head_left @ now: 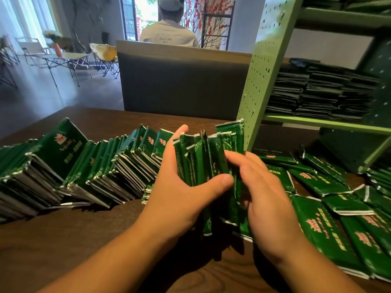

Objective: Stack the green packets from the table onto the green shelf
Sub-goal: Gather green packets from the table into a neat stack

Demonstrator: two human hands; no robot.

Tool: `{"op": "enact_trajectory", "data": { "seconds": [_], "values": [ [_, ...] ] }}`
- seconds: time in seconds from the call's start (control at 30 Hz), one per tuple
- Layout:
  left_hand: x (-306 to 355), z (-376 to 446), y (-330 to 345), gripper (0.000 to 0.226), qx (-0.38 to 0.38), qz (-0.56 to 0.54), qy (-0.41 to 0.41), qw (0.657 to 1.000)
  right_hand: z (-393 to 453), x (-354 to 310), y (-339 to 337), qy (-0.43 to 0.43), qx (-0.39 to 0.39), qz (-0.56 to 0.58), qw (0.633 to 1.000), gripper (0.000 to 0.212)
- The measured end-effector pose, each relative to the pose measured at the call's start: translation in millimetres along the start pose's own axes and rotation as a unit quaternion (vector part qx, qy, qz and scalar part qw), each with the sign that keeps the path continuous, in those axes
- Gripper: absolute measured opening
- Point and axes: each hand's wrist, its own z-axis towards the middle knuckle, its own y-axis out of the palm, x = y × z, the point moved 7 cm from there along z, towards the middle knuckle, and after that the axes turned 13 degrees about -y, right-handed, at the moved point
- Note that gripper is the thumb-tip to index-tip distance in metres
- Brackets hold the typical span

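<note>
- Head view: both hands hold an upright bundle of glossy green foil packets (203,166) above the dark wooden table (74,246). The left hand (179,187) wraps it from the left, fingers behind and thumb across the front. The right hand (266,193) presses from the right with fingers curled against the bundle's side.
- Done so far, as I judge it: the pale green perforated metal shelf (268,66) on the right already carries several flat stacks of dark green packets (321,92) on its middle level.
- Left to do: a long leaning row of the same green packets (74,166) stretches across the table to the left, and loose flat packets (330,208) lie scattered at the right near the shelf foot.
- The task looks well short of finished; the bundle in hand is not yet on the shelf.
- Beyond the table, a person in a white shirt (169,32) sits facing away.
</note>
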Motion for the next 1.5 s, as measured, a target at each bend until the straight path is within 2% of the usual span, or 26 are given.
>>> {"op": "enact_trajectory", "data": {
  "seconds": [0.03, 0.13, 0.23, 0.4, 0.53, 0.67, 0.77, 0.93, 1.0, 1.13, 1.27, 1.5],
  "values": [
    [0.2, 0.2, -0.6, 0.108, 0.000, 0.002, 0.000, 1.000, -0.3, -0.3, 0.3, 0.002, -0.013, -0.013, 1.000, 0.047],
    [0.1, 0.7, -1.3, 0.114, -0.009, -0.002, 0.000, 1.000, 1.1, 3.8, -0.4, -0.001, -0.028, -0.092, 0.995, 0.052],
    [2.1, 2.1, -3.0, 0.095, 0.007, -0.023, 0.002, 1.000, 0.8, 3.8, -9.5, -0.050, 0.024, -0.137, 0.989, 0.050],
    [2.0, 8.3, -13.6, 0.079, 0.030, -0.096, -0.002, 0.995, 2.0, 10.8, -30.2, -0.031, 0.124, -0.086, 0.988, 0.052],
    [4.8, 11.3, -19.3, 0.051, 0.036, -0.144, -0.002, 0.989, 5.5, 12.0, -41.3, -0.034, 0.171, -0.052, 0.983, 0.057],
    [6.3, 14.5, -27.7, 0.076, 0.081, -0.124, 0.005, 0.989, 8.8, 16.8, -44.1, -0.023, 0.206, 0.076, 0.975, 0.060],
    [6.8, 13.4, -32.5, 0.079, 0.114, -0.101, 0.009, 0.988, 9.1, 14.4, -41.7, -0.025, 0.193, 0.110, 0.975, 0.059],
    [13.5, 6.2, -32.0, 0.084, 0.129, -0.027, 0.053, 0.990, 2.7, -8.4, -39.4, -0.099, 0.160, -0.108, 0.976, 0.068],
    [19.7, 1.0, -27.1, 0.083, 0.131, 0.017, 0.086, 0.987, -0.5, -14.4, -34.1, -0.133, 0.150, -0.137, 0.970, 0.074],
    [19.3, -3.7, -15.4, 0.085, 0.099, 0.040, 0.087, 0.990, -4.7, -13.6, -18.6, -0.147, 0.111, -0.083, 0.979, 0.076],
    [11.3, 0.6, -9.6, 0.079, 0.050, 0.012, 0.044, 0.998, -4.3, -12.8, -11.0, -0.128, 0.072, -0.021, 0.989, 0.060],
    [6.1, 4.0, -5.2, 0.084, 0.000, -0.085, -0.007, 0.996, -3.5, -9.1, -14.5, -0.117, 0.080, 0.025, 0.990, 0.056]
  ]
}}
